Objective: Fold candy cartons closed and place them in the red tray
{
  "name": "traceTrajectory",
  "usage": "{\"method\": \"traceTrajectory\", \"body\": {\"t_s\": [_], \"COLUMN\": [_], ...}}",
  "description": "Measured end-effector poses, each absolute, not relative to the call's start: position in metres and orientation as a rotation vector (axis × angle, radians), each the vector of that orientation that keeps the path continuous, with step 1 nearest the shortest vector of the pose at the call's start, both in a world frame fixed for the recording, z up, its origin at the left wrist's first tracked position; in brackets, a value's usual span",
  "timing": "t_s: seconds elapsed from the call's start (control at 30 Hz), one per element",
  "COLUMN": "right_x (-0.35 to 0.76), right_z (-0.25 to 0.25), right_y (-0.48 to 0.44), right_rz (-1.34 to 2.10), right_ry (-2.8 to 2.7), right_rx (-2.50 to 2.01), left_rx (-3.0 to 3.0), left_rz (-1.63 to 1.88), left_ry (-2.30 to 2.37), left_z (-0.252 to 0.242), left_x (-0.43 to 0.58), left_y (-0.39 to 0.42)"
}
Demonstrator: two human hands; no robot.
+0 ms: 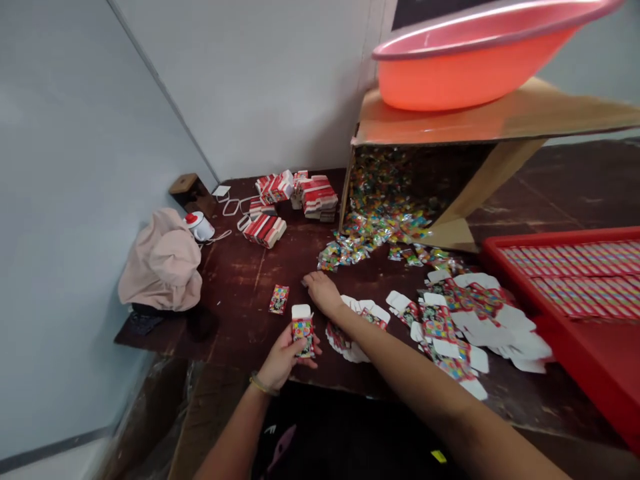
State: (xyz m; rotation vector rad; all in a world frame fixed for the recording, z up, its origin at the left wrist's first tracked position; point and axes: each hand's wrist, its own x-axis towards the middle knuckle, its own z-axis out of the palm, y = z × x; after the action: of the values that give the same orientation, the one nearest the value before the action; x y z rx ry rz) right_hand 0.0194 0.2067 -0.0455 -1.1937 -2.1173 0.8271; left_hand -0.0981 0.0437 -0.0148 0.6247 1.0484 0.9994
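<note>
In the head view, the left hand (285,355) has its fingers clamped on a small open box (302,331) at lower centre. The right hand (323,293) is at centre; I cannot tell its grip. The packs (585,280) in the red tray (595,363), far right, seem finished; many loose cartons (443,323) and candy bags (375,230) remain.

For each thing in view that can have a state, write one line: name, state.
Held carton: in left hand, top flap up
Loose carton: lying flat, unheld
Flattened cartons: spread in loose piles
Cardboard box: on its side, open, candy packets spilling out
Red tray: partly filled
Basin: resting on the box
</note>
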Motion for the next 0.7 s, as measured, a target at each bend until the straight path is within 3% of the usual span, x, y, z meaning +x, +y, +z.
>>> {"method": "traceTrajectory", "body": {"t_s": [0.27, 0.53, 0.7], "right_x": [0.081, 0.127, 0.132], "right_z": [-0.002, 0.015, 0.014], "right_y": [0.152, 0.127, 0.115], "right_rz": [1.104, 1.024, 0.847], "right_ry": [-1.945, -1.835, -2.120], "right_rx": [-0.984, -1.144, -1.035], "left_rx": [0.756, 0.933, 0.973], "left_rz": [0.908, 0.856, 0.863], "left_ry": [1.096, 1.076, 1.146], "left_z": [-0.020, -0.022, -0.018], "left_x": [-0.078, -0.027, -0.017], "left_y": [0.068, 0.070, 0.065]}}
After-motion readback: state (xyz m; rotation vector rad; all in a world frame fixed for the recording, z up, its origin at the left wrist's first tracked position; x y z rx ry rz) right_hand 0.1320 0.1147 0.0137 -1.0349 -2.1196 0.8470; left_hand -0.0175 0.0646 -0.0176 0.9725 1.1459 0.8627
